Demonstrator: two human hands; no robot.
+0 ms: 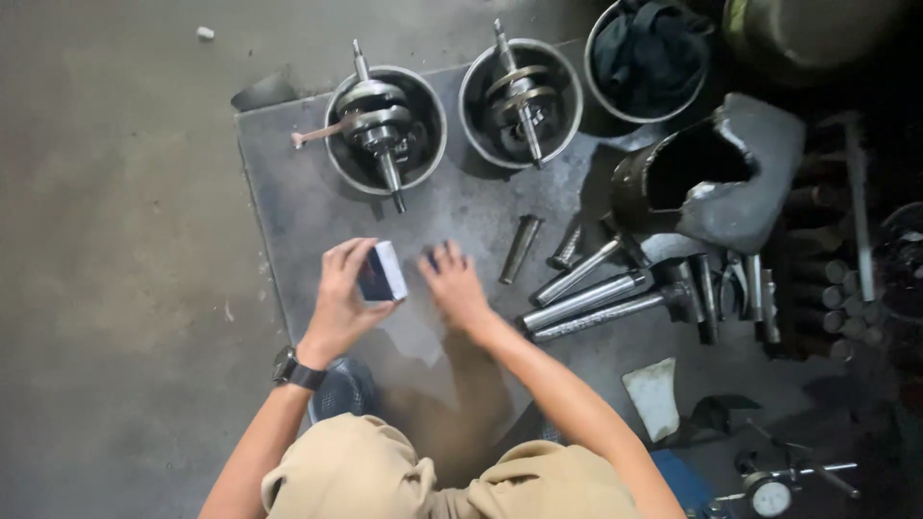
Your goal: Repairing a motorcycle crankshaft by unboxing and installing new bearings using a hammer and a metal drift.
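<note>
Item: small box [383,273], dark blue face with white sides, held upright above the grey metal sheet [288,192] that lies on the concrete floor [115,240].

Left hand [341,293]: closed around the box, thumb on its near side, fingers curled over the top edge. A black wristwatch [293,370] sits on this wrist.

Right hand [457,286]: open, palm down, fingers spread, resting on or just above the sheet beside the box. A small dark object shows at its fingertips; what it is cannot be told.

Condition of the work: the box looks closed, judging by its intact outline; nothing from it is seen laid out. By appearance, handling of the box is at an early stage, opening and unpacking not yet done.

Nearby stock:
- Two steel bowls, each holding a crankshaft: left [385,130], right [520,101].
- A third bowl holding dark cloth [646,53].
- A short steel sleeve [520,248] lying alone.
- Several steel shafts [586,303], side by side, right of the hands.
- A broken dark casing [716,178].
- A dial gauge [769,495] at the lower right.
</note>
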